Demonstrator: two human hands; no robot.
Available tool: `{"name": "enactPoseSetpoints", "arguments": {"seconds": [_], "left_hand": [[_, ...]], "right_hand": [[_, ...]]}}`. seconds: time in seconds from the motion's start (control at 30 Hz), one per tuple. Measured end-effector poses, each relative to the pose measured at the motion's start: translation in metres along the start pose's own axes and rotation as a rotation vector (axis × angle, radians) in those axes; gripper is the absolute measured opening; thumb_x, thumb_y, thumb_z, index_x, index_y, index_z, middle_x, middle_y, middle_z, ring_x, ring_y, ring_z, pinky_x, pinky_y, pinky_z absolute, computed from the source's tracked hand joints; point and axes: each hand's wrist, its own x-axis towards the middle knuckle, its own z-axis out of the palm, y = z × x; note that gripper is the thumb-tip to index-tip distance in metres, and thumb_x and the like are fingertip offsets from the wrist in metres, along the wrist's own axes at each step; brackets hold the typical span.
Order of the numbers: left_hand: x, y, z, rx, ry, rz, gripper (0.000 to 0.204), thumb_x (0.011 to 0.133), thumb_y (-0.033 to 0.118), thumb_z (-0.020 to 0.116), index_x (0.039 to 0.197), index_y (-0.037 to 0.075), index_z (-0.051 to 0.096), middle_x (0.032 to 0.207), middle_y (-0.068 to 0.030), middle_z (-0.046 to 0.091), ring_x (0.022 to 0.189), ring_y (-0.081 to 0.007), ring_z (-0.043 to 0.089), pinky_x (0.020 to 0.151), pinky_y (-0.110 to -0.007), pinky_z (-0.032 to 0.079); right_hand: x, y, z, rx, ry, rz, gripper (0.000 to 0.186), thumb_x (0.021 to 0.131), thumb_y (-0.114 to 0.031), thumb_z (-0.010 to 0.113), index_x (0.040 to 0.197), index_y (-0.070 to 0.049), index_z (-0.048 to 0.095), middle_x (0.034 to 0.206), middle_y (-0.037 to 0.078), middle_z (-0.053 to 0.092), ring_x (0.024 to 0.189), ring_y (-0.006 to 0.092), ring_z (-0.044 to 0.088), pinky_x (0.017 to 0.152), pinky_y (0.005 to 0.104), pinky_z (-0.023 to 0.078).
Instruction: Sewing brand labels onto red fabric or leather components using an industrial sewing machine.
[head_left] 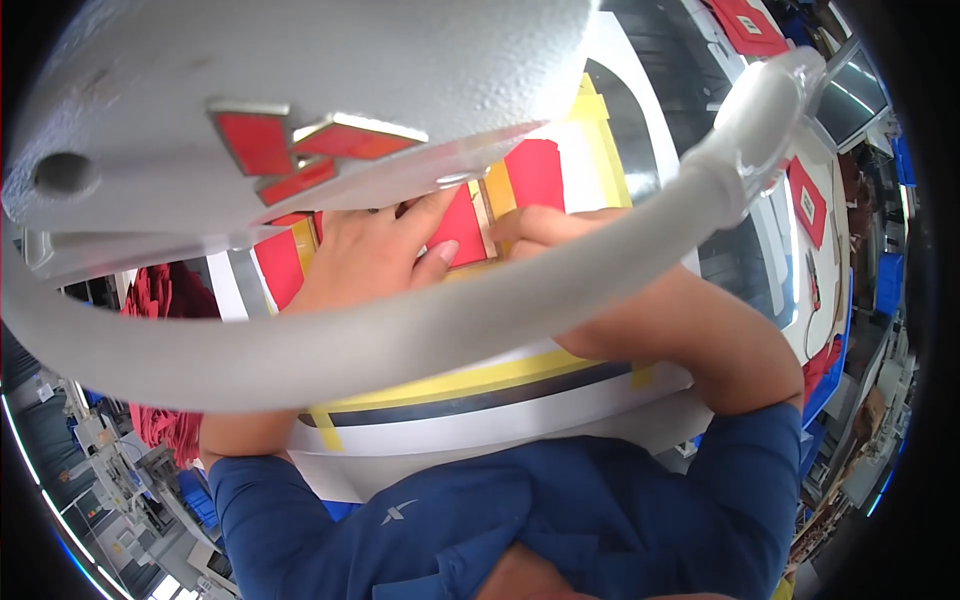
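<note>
My left hand (365, 245) lies flat, thumb apart from the fingers, over a red panel (465, 235) set in a frame with yellow tape and brownish strips. Some of its fingertips are hidden under the grey machine head (330, 100). At the right edge of that panel, beside a narrow brown strip (483, 215), my right hand (550, 228) has its fingers bent and pressed together; what they hold, if anything, does not show. Another red piece (535, 175) lies just beyond my right hand, and one more red piece (278, 265) is left of my left hand.
A curved grey tube (400, 340) crosses in front of both forearms. Red pieces hang in a bundle (165, 400) at the left. More red pieces (806, 203) and small tools (813, 280) lie on the white table at the right. Yellow tape (480, 378) edges the near side of the work surface.
</note>
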Motion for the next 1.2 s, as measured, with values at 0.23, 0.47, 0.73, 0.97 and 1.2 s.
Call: {"name": "enactPoseSetpoints", "arguments": {"seconds": [0.23,0.47,0.73,0.97,1.2], "left_hand": [[0.0,-0.001,0.002,0.115,0.019,0.048,0.061,0.099,0.024,0.071,0.156,0.009,0.058,0.14,-0.0175,0.061,0.126,-0.0352,0.056,0.115,-0.052,0.033],[-0.013,-0.012,-0.004,0.236,0.066,0.25,0.059,0.094,0.02,0.076,0.15,0.01,0.064,0.148,-0.015,0.063,0.133,-0.036,0.058,0.116,-0.05,0.039],[-0.009,-0.01,-0.013,0.14,-0.017,0.17,0.052,0.092,0.02,0.077,0.143,0.01,0.07,0.146,-0.0147,0.067,0.134,-0.0341,0.062,0.117,-0.048,0.04],[-0.004,-0.017,-0.009,0.11,0.03,0.224,0.053,0.091,0.019,0.077,0.143,0.011,0.071,0.148,-0.0138,0.066,0.135,-0.0334,0.062,0.119,-0.048,0.037],[-0.011,-0.024,-0.002,0.181,0.044,0.22,0.052,0.091,0.015,0.074,0.143,0.011,0.071,0.15,-0.0147,0.066,0.137,-0.0348,0.06,0.121,-0.048,0.032]], "right_hand": [[-0.002,-0.012,-0.003,-0.101,-0.232,-0.094,0.024,0.078,-0.012,0.074,0.1,-0.005,0.071,0.107,0.006,0.069,0.063,0.0228,0.069,0.057,0.037,0.055],[-0.003,-0.016,-0.003,-0.193,-0.239,-0.119,0.021,0.079,-0.014,0.075,0.098,-0.004,0.071,0.101,0.007,0.067,0.061,0.0218,0.068,0.055,0.0358,0.054],[-0.006,-0.011,0.003,-0.1,-0.208,-0.111,0.017,0.081,-0.01,0.073,0.095,-0.002,0.071,0.095,0.008,0.063,0.062,0.021,0.067,0.055,0.0342,0.055],[-0.007,-0.011,0.005,-0.083,-0.197,-0.131,0.019,0.076,-0.007,0.078,0.093,-0.001,0.073,0.092,0.009,0.063,0.064,0.0217,0.068,0.056,0.0338,0.057],[-0.004,-0.012,0.001,-0.049,-0.278,-0.102,0.018,0.078,-0.007,0.078,0.094,0.001,0.074,0.091,0.011,0.064,0.064,0.023,0.069,0.056,0.035,0.057]]}}
